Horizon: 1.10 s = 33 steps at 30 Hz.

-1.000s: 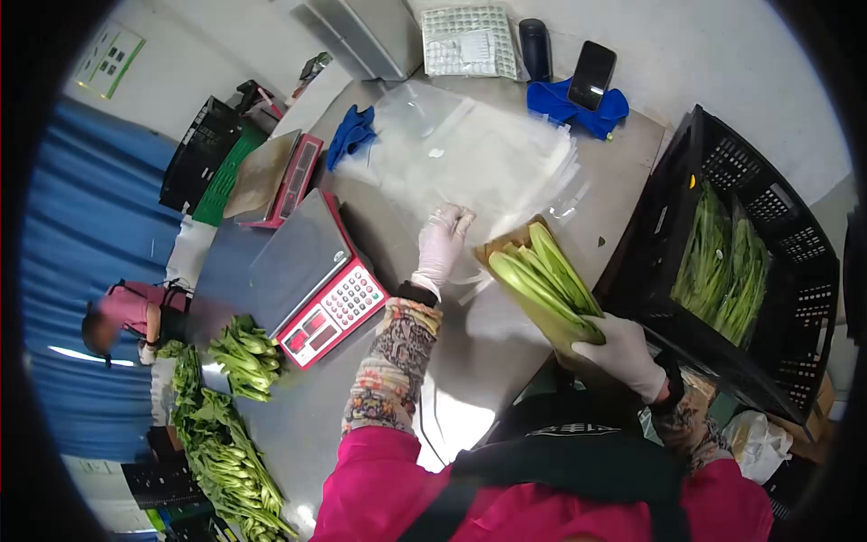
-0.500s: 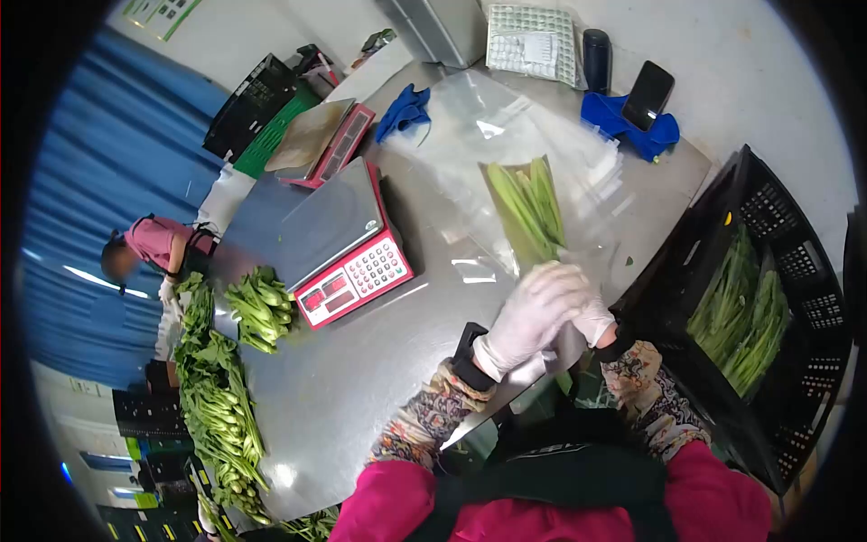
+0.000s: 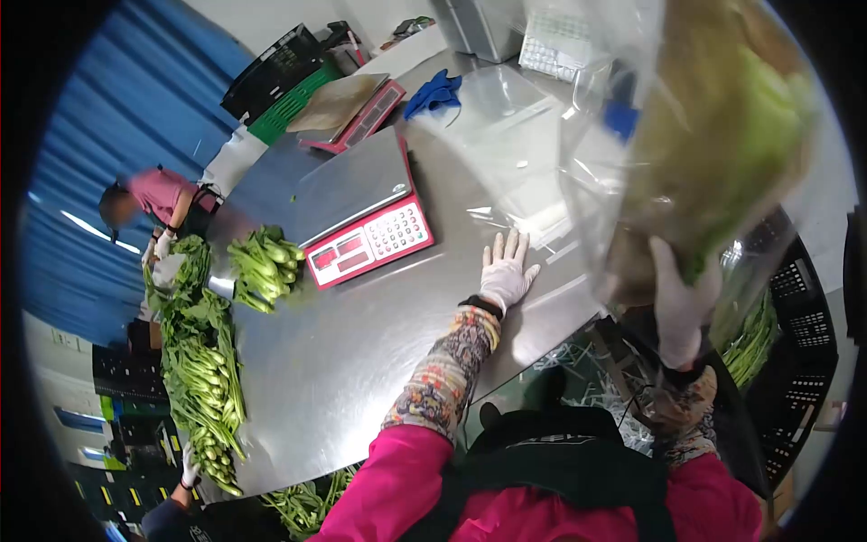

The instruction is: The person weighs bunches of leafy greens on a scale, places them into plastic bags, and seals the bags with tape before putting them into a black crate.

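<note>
My left hand (image 3: pixel 508 274), in a white glove, lies on the metal table (image 3: pixel 361 361) with its fingers spread. Its fingertips are at the near edge of a stack of clear plastic bags (image 3: pixel 519 149). My right hand (image 3: pixel 685 307), also gloved, grips the lower part of a clear bag of leafy greens (image 3: pixel 713 154). That bag is raised close to the camera on the right and smeared by motion. It covers part of the table's far right corner and of the black crate (image 3: pixel 804 361), where long green stalks (image 3: pixel 751 343) lie.
A red-and-white scale (image 3: pixel 370 244) stands mid-table, with a second scale (image 3: pixel 352 117) behind it. Leafy greens (image 3: pixel 203 361) line the table's left side, beside a smaller bunch (image 3: pixel 264 266). A blue cloth (image 3: pixel 435 95) lies farther back. A co-worker in pink (image 3: pixel 163 199) stands at the far left.
My hands have parted. The right hand has lifted the bag of greens up and to the right, toward the camera. My left hand has let go and now lies flat on the table.
</note>
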{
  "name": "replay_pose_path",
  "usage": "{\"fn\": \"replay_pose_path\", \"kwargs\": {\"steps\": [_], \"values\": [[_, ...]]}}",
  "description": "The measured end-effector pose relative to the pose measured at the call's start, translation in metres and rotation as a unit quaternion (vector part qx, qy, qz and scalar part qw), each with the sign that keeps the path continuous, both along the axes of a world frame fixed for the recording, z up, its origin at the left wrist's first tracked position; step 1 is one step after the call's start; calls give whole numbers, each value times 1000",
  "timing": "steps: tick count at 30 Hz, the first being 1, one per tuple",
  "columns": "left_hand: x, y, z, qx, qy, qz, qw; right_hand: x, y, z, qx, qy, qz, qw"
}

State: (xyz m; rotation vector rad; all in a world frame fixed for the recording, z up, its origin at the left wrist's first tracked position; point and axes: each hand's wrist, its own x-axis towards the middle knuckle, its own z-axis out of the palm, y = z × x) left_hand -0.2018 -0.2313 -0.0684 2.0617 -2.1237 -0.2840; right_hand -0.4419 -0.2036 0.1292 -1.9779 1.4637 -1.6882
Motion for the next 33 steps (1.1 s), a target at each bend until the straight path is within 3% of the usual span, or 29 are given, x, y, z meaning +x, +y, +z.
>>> {"fn": "replay_pose_path", "kwargs": {"steps": [1,3,4,5,6,7,9,10,12,13,14,16,18,19,20,21,22,23,24,26,27,28,29,31,32,33], "values": [[4,-5,7,-3,1,6,1000,-5,9,3,20,-24,16,999],[12,-8,29,61,196,55,977,-4,34,12,78,-14,34,996],[17,6,39,7,420,76,904,-5,45,4,74,-15,52,996],[13,25,65,-34,585,53,808,-9,52,-10,68,55,86,992],[12,43,90,-78,726,25,683,-5,59,-20,60,125,121,983],[21,59,108,-92,723,38,684,10,68,-22,72,118,167,976],[36,90,140,-112,826,93,544,33,84,-34,92,151,240,954],[44,105,151,-119,870,116,464,54,93,-22,273,80,298,911],[58,135,159,-121,936,154,291,86,104,-29,210,126,392,887],[82,147,125,-108,931,-32,347,100,110,-37,213,129,394,885],[87,162,120,-135,929,36,343,114,114,-45,231,100,432,866],[72,208,111,-225,817,150,509,146,123,-54,251,76,475,840],[55,240,72,-214,817,209,494,185,130,-58,265,152,468,829],[57,257,38,-145,876,233,397,209,129,-62,265,200,485,809],[48,265,69,-136,893,302,304,233,129,-65,266,249,501,785],[54,276,61,-139,890,316,296,258,132,-67,167,275,521,791],[63,281,49,-152,905,329,225,277,137,-67,60,296,531,792],[72,284,44,-167,915,332,154,284,144,-49,68,334,547,765],[79,287,57,-174,916,328,150,279,148,-39,61,337,550,761],[91,300,84,-289,890,239,258,248,164,-29,38,360,548,754],[94,302,90,-293,907,203,227,230,170,-20,21,372,540,755],[109,303,99,-211,959,157,106,216,171,-6,2,386,533,753],[110,306,101,-217,959,157,94,214,170,13,2,395,537,745],[112,311,110,-183,977,20,-106,213,167,55,-36,354,546,758],[117,304,130,-208,969,96,90,221,167,77,-133,387,514,754],[114,302,156,-236,959,103,119,228,165,99,-132,425,528,723]]}}
